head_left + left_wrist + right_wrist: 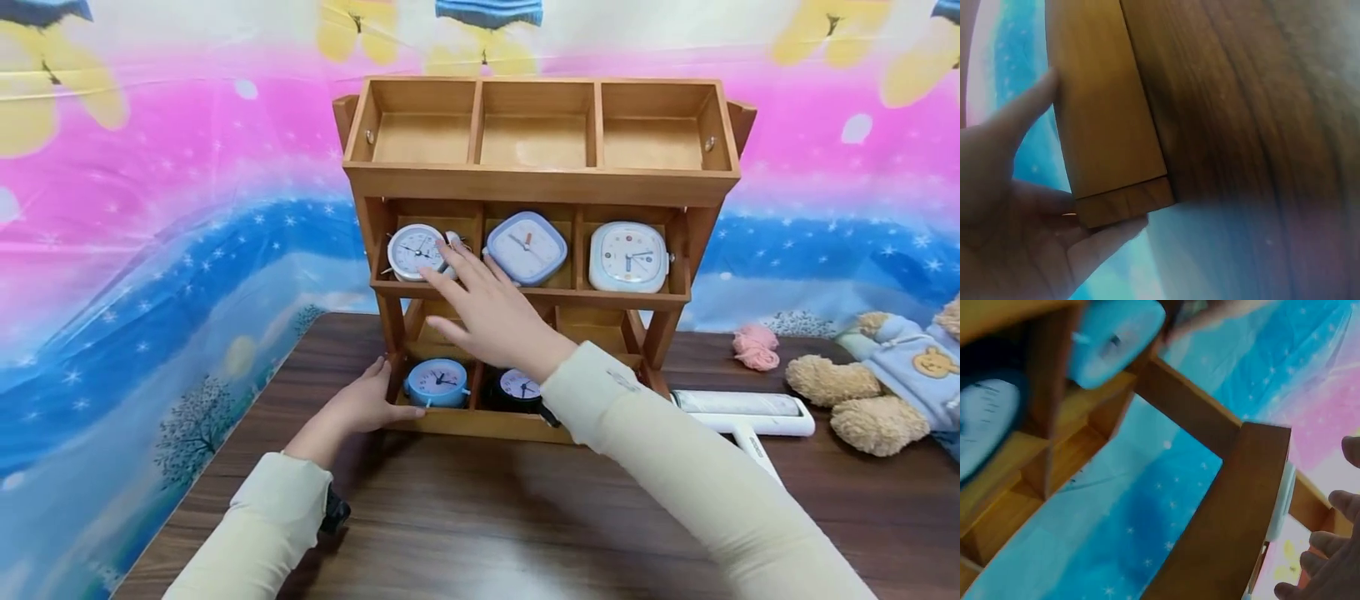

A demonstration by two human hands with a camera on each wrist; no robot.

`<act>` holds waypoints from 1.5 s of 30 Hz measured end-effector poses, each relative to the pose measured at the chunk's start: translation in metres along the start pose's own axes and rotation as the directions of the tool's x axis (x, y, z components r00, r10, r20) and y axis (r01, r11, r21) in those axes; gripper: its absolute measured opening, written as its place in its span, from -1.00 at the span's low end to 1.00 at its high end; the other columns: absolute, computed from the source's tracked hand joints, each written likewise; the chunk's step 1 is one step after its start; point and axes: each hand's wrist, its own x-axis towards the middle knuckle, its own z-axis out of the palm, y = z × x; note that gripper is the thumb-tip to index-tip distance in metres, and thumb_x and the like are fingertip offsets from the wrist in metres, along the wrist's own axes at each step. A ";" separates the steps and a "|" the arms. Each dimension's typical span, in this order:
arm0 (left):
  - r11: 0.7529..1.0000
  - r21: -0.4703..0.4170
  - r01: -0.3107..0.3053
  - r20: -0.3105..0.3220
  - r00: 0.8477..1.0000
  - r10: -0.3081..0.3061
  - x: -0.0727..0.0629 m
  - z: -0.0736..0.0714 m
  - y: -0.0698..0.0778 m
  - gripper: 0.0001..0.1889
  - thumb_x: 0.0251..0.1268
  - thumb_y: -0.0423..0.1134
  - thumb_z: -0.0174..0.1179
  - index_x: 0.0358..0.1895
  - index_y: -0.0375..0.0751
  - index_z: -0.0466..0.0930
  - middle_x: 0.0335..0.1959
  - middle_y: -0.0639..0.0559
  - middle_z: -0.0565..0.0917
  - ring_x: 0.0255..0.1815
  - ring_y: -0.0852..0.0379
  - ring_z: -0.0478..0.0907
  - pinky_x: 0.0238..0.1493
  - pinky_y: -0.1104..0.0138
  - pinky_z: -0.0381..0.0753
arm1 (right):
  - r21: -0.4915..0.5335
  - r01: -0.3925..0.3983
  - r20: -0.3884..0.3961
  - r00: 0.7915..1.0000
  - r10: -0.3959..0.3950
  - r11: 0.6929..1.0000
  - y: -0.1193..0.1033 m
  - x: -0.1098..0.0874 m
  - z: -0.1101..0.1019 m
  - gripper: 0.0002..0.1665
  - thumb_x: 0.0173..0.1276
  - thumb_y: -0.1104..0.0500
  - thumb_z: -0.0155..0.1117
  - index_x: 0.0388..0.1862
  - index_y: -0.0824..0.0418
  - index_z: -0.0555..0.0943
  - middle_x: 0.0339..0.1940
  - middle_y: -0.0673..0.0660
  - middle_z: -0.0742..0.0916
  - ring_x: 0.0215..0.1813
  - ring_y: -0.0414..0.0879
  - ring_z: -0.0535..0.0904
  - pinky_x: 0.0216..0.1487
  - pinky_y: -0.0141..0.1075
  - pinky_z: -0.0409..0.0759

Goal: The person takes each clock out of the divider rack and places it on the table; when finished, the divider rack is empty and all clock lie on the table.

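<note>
A three-tier wooden shelf stands on the table. My left hand grips its lower left corner, thumb at the front board's top edge and fingers around the end, as the left wrist view shows. Fingers spread, my right hand reaches across the middle tier, fingertips overlapping a round white alarm clock. Beside that clock are a tilted lavender-blue clock and a squarish white clock. On the bottom tier sit a light blue alarm clock and a black one, partly hidden by my right wrist.
Right of the shelf, a white lint roller lies on the dark wooden table. A pink yarn ball and a teddy bear in a blue top are farther right. A colourful patterned cloth hangs behind the table.
</note>
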 end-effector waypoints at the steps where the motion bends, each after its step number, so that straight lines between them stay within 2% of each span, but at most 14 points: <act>1: 1.000 0.011 0.017 -0.002 1.000 -0.017 0.001 0.001 0.001 0.19 0.23 0.34 0.21 0.53 -0.54 -0.18 0.57 -0.45 -0.16 0.50 -0.42 0.03 0.38 -0.21 0.20 | 0.008 -0.020 0.007 1.000 0.020 1.000 -0.001 0.009 0.000 -0.21 0.54 -0.26 -0.04 0.63 -0.08 0.08 0.66 0.14 -0.01 0.64 -0.01 -0.25 0.56 0.04 -0.09; 5: 0.997 0.033 0.063 -0.022 0.998 -0.063 0.003 0.007 0.002 0.23 0.19 0.41 0.18 0.55 -0.51 -0.18 0.55 -0.46 -0.09 0.46 -0.44 0.13 0.33 -0.21 0.28 | 0.022 -0.099 0.026 0.995 0.098 0.995 -0.004 0.040 0.002 -0.19 0.51 -0.26 0.03 0.63 -0.11 0.10 0.64 0.21 0.03 0.64 0.08 -0.17 0.55 0.02 0.01; 7: 0.997 0.041 0.068 -0.038 0.997 -0.067 0.002 0.009 0.003 0.23 0.18 0.42 0.18 0.55 -0.50 -0.17 0.54 -0.47 -0.05 0.44 -0.43 0.17 0.33 -0.20 0.29 | 0.000 -0.137 0.042 0.990 0.137 0.991 -0.005 0.052 0.003 -0.18 0.49 -0.28 0.05 0.63 -0.13 0.09 0.63 0.22 0.04 0.63 0.11 -0.13 0.54 0.01 0.03; 13: 0.995 0.067 0.072 -0.064 0.996 -0.068 -0.001 0.007 0.009 0.21 0.17 0.40 0.20 0.54 -0.51 -0.12 0.54 -0.45 0.01 0.42 -0.40 0.23 0.32 -0.16 0.33 | -0.081 -0.213 0.049 0.975 0.218 0.974 -0.009 0.075 0.006 -0.10 0.41 -0.38 0.07 0.62 -0.15 0.10 0.54 0.23 0.21 0.54 0.13 0.11 0.47 0.01 0.20; 18: 0.995 0.067 0.078 -0.065 0.995 -0.073 0.001 0.005 0.011 0.21 0.18 0.40 0.21 0.54 -0.50 -0.11 0.54 -0.44 0.02 0.43 -0.38 0.24 0.32 -0.14 0.34 | -0.118 -0.220 0.021 0.974 0.224 0.968 -0.011 0.082 0.008 -0.11 0.43 -0.35 0.08 0.62 -0.07 0.14 0.40 0.22 0.36 0.41 0.11 0.29 0.38 0.01 0.30; 25: 0.994 0.075 0.079 -0.071 0.995 -0.074 0.003 0.004 0.006 0.20 0.18 0.39 0.21 0.54 -0.50 -0.11 0.54 -0.43 0.02 0.42 -0.37 0.26 0.31 -0.13 0.37 | -0.171 -0.180 -0.042 0.984 0.176 0.969 -0.011 0.087 0.008 -0.17 0.51 -0.30 -0.01 0.61 0.04 0.16 0.32 0.30 0.41 0.26 0.16 0.44 0.21 0.02 0.47; 31: 0.993 0.071 0.092 -0.065 0.994 -0.087 0.003 0.006 0.006 0.20 0.19 0.39 0.21 0.54 -0.51 -0.12 0.54 -0.44 0.02 0.44 -0.37 0.23 0.33 -0.13 0.34 | -0.206 -0.156 -0.126 0.983 0.132 0.966 -0.009 0.084 0.005 -0.22 0.55 -0.30 -0.14 0.62 -0.02 0.15 0.33 0.29 0.41 0.22 0.16 0.46 0.11 0.02 0.51; 36: 0.996 0.041 0.084 -0.056 0.995 -0.082 0.004 0.002 0.005 0.20 0.17 0.36 0.24 0.54 -0.49 -0.12 0.54 -0.43 0.02 0.47 -0.37 0.17 0.37 -0.14 0.27 | -0.221 -0.137 -0.169 0.980 0.100 0.966 -0.015 0.079 -0.003 -0.22 0.54 -0.33 -0.17 0.62 -0.06 0.14 0.34 0.27 0.44 0.23 0.15 0.47 0.13 0.03 0.53; 41: 0.999 -0.021 0.039 -0.046 0.998 -0.040 0.006 -0.004 -0.001 0.15 0.19 0.26 0.31 0.55 -0.46 -0.09 0.54 -0.39 0.07 0.47 -0.35 0.17 0.38 -0.14 0.26 | -0.152 -0.049 -0.130 0.991 0.029 0.987 -0.031 0.058 -0.007 -0.22 0.51 -0.33 -0.08 0.60 -0.07 0.20 0.30 0.27 0.48 0.17 0.12 0.53 0.05 0.03 0.57; 45: 0.997 -0.063 -0.046 -0.036 0.998 0.043 0.007 -0.006 -0.007 0.00 0.24 0.15 0.34 0.56 -0.32 0.05 0.49 -0.30 0.25 0.43 -0.28 0.27 0.34 -0.12 0.32 | -0.063 0.050 -0.061 0.997 -0.054 0.997 -0.046 0.030 -0.002 -0.23 0.40 -0.35 0.09 0.52 -0.11 0.35 0.20 0.19 0.56 0.02 0.01 0.58 -0.17 -0.11 0.62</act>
